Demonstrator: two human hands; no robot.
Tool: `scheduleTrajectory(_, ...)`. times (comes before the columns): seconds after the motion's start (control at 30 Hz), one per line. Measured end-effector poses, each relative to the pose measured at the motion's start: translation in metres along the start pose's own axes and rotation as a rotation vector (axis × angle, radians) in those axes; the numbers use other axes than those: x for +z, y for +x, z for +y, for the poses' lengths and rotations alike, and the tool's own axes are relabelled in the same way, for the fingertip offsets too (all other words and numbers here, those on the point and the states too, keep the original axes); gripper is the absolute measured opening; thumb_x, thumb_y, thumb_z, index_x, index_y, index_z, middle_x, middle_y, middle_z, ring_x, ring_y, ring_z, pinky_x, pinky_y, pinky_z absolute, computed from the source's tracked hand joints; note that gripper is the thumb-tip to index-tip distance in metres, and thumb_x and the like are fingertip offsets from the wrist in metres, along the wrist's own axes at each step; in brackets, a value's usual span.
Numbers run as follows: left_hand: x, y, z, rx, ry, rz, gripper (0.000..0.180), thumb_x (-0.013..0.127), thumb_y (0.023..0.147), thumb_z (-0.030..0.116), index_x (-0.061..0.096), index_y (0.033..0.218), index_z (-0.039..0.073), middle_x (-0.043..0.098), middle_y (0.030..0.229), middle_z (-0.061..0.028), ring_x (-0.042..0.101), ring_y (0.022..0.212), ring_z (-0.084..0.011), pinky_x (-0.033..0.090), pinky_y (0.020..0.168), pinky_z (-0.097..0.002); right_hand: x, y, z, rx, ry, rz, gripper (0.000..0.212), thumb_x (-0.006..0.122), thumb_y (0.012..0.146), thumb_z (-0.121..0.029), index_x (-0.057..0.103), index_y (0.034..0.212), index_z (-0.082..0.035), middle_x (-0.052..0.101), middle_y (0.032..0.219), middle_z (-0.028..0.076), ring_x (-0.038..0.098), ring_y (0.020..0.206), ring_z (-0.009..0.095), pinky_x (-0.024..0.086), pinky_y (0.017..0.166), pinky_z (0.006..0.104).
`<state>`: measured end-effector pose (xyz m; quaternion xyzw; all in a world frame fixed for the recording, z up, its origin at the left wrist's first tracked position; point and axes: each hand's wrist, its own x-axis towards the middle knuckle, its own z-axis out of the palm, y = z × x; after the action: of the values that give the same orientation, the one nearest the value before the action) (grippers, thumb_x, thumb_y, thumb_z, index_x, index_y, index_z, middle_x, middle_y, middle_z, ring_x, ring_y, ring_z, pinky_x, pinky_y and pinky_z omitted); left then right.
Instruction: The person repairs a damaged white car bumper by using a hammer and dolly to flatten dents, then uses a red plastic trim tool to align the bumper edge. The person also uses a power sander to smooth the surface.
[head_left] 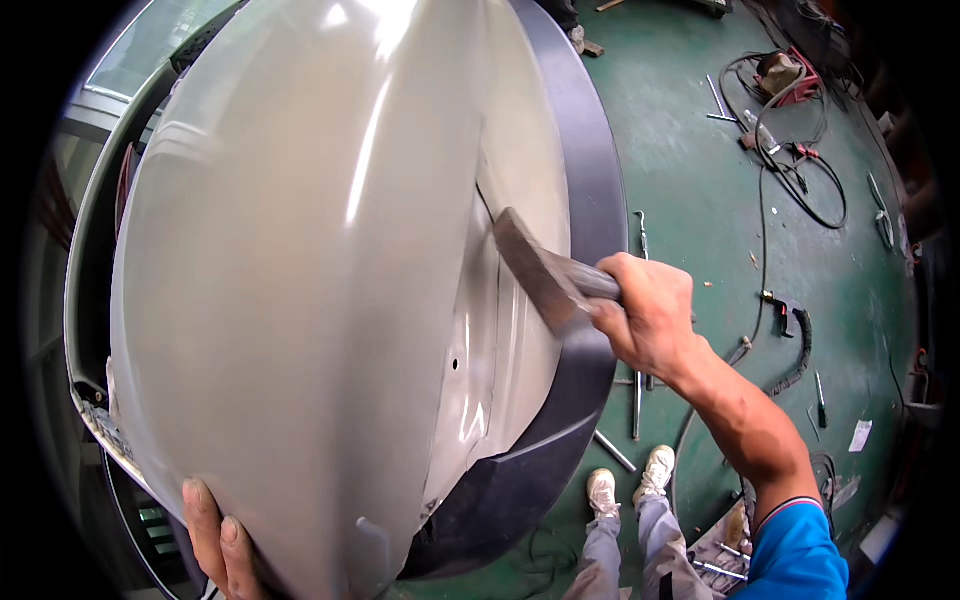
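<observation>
My right hand (648, 308) is closed round the handle of a hammer (545, 275) with a worn metal head. The hammer head hangs over the recessed crease of a glossy grey-beige car body panel (290, 270); I cannot tell whether it touches. Near the lower left, my left hand (218, 545) lies at the panel's edge, with two fingers in sight stretched along the surface. The rest of that hand is out of view. A dark plastic bumper (585, 130) curves along the panel's right side, and a small round hole shows in the recess.
On the green floor (690, 170) lie several metal rods, a red machine (790, 78) with coiled cables, a black air hose (800, 355) and a screwdriver (822, 400). My white shoes (655, 470) stand beside the bumper. Window glass (150, 45) is at the far left.
</observation>
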<state>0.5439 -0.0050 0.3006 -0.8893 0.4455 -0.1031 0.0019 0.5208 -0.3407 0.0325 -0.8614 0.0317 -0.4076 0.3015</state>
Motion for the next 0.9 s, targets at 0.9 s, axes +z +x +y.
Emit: scheduleTrajectory(0.9,0.012,-0.028,-0.035,0.017,0.085,0.07,0.109,0.06,0.085,0.08,0.033,0.156,0.002,0.034,0.158,-0.0308,0.037,0.146,-0.0459,0.034,0.118,-0.0581,-0.007,0.002,-0.004,-0.009,-0.022,-0.06,0.037,0.082,0.08,-0.036,0.059,0.088,-0.007,0.053,0.066,0.009,0.058,0.057,0.03,0.044,0.052,0.0413)
